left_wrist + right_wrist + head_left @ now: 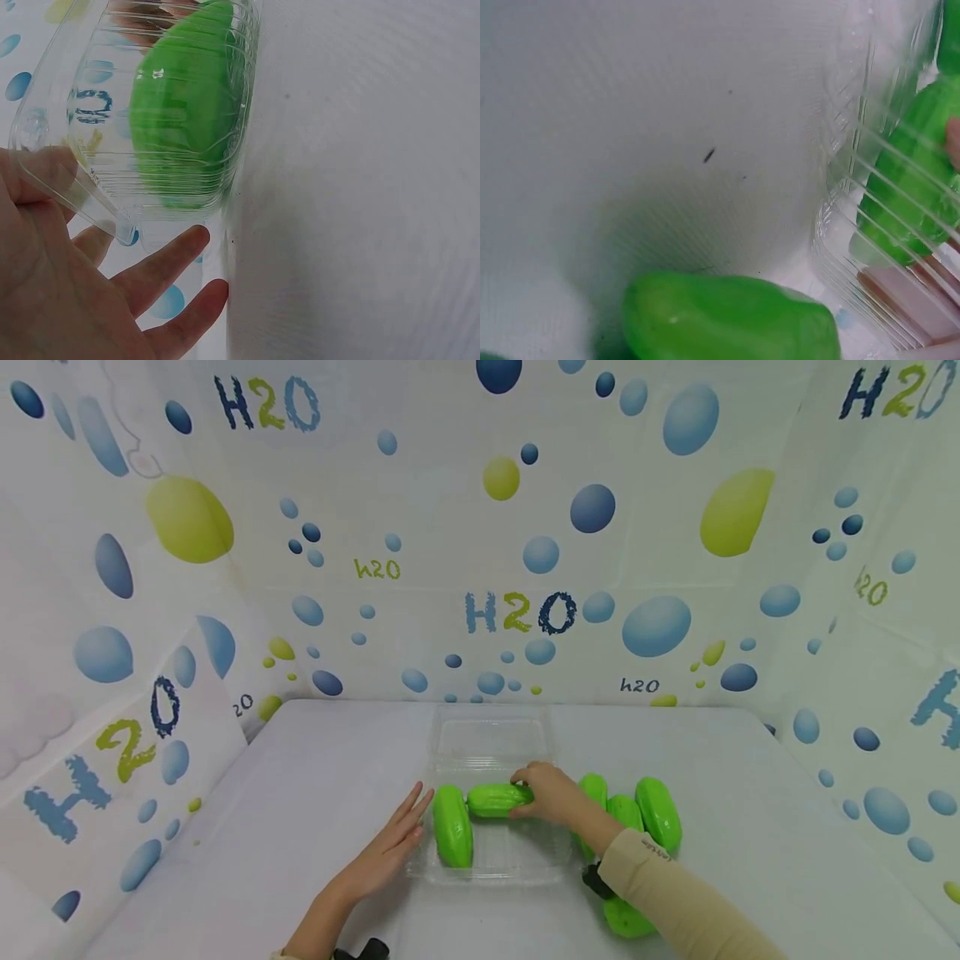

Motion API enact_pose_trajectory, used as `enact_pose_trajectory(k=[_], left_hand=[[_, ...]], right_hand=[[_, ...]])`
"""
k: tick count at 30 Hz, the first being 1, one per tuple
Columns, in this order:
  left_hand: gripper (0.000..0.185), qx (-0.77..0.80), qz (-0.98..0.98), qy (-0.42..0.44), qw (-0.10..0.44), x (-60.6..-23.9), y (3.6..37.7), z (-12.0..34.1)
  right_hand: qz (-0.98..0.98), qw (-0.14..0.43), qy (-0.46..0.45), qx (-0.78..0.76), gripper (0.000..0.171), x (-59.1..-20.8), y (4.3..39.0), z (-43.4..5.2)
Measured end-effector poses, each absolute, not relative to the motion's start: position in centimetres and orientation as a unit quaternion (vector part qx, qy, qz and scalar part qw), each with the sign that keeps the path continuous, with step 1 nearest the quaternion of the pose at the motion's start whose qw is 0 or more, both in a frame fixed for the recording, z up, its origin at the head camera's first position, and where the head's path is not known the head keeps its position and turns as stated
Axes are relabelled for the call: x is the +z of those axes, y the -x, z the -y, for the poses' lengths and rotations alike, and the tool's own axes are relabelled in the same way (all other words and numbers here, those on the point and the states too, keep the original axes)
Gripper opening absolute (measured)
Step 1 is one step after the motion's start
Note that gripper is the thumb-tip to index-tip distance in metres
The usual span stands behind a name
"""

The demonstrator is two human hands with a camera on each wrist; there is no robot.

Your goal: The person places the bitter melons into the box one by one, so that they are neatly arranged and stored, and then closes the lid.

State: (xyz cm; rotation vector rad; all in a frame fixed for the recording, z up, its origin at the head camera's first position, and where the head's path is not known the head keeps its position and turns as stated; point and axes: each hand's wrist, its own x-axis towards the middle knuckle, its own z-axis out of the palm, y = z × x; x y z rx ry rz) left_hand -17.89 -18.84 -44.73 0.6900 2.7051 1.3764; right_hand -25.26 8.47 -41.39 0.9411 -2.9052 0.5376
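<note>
Right hand [551,793] gripped a green cucumber [497,800], held crosswise inside the clear plastic tray [491,752] on the white table [300,802]. Left hand [393,843] lay flat with fingers straight, touching the tray's left edge beside a second cucumber [453,825] already in it. More cucumbers [658,812] lay right of the tray.

- The right hand [546,792] hides one end of the green plastic cucumber [497,799] it grips.
- The beige sleeve [675,897] covers parts of the green cucumbers [658,812] lying behind that forearm.
- In the left wrist view, the clear ribbed plastic tray [90,97] blurs the green cucumber [187,112] inside it.
</note>
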Motion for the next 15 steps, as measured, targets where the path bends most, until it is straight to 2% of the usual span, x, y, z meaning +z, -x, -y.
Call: enact_pose_trajectory(k=[8, 15], left_hand=[[0.048, 0.445, -0.868, -0.220, 0.018, -44.68, 17.82, 18.84], [0.048, 0.445, -0.869, -0.216, 0.020, -44.59, 17.70, 18.78]], right_hand=[[0.941, 0.047, -0.288, 0.172, 0.050, -41.40, 25.13, -8.51], [0.944, 0.047, -0.270, 0.183, 0.051, -41.32, 25.22, -8.61]])
